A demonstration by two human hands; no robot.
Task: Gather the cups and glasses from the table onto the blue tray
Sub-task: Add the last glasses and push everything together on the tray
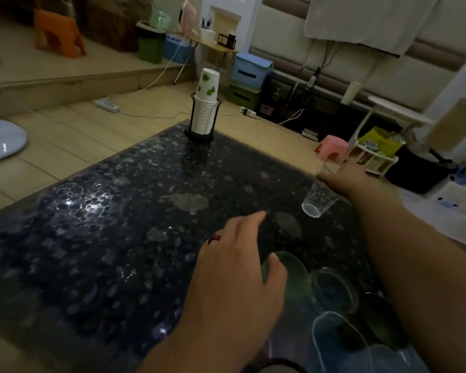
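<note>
My right hand (pixel 345 179) grips a clear plastic cup (pixel 318 201) near the table's right edge; the cup is tilted and held just above the dark speckled table (pixel 105 238). My left hand (pixel 237 270) hovers with fingers spread, its thumb touching the rim of a green cup (pixel 296 278). The green cup stands among several cups at the near right: a clear glass (pixel 334 289), another clear glass (pixel 339 340) and a dark cup (pixel 382 319). They sit on the blue tray (pixel 398 356), which is mostly hidden by the cups and my right arm.
A stack of white paper cups (pixel 205 109) stands in a black holder at the table's far edge. Beyond the right edge are a pink stool (pixel 332 148) and a white rack (pixel 374 160). Cables and a power strip (pixel 106 105) lie on the floor.
</note>
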